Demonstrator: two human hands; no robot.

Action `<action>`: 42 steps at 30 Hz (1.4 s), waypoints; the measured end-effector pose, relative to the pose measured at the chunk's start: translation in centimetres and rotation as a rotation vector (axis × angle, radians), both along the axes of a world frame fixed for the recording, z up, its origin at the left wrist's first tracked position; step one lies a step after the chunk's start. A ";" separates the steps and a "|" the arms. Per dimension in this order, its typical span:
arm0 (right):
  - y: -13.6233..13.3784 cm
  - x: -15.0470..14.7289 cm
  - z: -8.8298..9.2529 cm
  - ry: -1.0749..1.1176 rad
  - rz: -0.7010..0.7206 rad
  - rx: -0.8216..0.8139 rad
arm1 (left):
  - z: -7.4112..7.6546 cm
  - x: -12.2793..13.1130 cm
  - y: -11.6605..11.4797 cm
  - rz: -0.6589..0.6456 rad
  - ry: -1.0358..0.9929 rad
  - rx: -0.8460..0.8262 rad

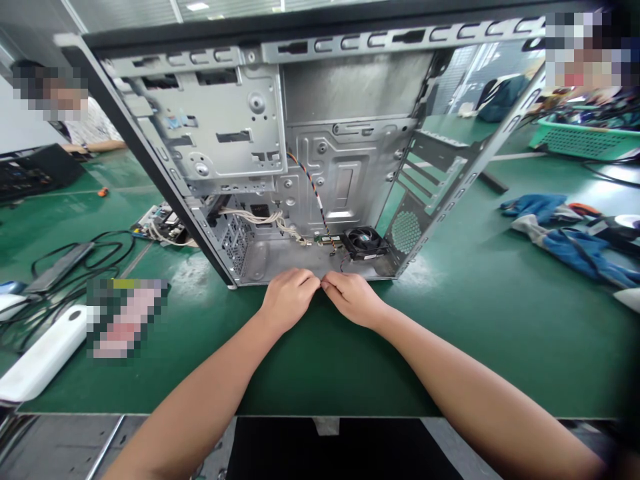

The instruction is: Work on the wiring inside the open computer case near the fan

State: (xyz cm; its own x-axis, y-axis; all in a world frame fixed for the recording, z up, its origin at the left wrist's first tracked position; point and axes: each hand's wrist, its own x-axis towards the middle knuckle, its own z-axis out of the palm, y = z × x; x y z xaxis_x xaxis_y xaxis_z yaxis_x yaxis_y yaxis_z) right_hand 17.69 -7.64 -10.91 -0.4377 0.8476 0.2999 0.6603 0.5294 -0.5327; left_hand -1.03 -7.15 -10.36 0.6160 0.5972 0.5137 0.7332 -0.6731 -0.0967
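Observation:
An opened metal computer case (330, 80) with a dark outer frame stands upright on the green table. My left hand (291, 297) and my right hand (353, 298) are at its bottom front edge, fingertips almost meeting. Both have curled, closed fingers, and what they pinch, if anything, is hidden. Just behind the right hand, a black cooling fan (364, 241) sits on the case floor. A thin green circuit board (327, 240) lies beside the fan. A black, orange and white cable (314, 189) hangs inside, and a bundle of pale wires (260, 217) runs from the left.
To the left are a circuit board with parts (163, 223), tangled black cables (107, 250), a white power strip (47, 353) and a blurred pink item (133, 317). Blue gloves (575, 243) and a green basket (585, 139) are at right. Other people sit across the table.

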 end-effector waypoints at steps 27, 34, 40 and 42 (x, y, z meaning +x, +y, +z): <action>0.3 0.3 0.4 0.096 0.028 -0.065 | 0.0 0.1 0.0 -0.004 -0.054 0.042; 0.3 0.2 0.4 0.144 0.036 -0.093 | 0.0 0.0 0.2 -0.013 -0.045 0.056; 0.3 0.1 0.1 0.153 0.046 -0.038 | 0.1 0.0 0.1 -0.024 -0.046 0.049; 0.3 0.1 0.1 0.165 0.056 -0.033 | 0.0 0.0 0.1 -0.027 -0.059 0.064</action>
State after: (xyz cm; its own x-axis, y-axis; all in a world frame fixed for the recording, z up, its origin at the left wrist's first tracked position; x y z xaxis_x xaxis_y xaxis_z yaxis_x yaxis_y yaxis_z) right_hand 17.83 -7.31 -10.82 -0.4320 0.8339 0.3436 0.5325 0.5433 -0.6491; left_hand -1.00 -7.01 -10.39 0.5989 0.5456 0.5862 0.7206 -0.6865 -0.0972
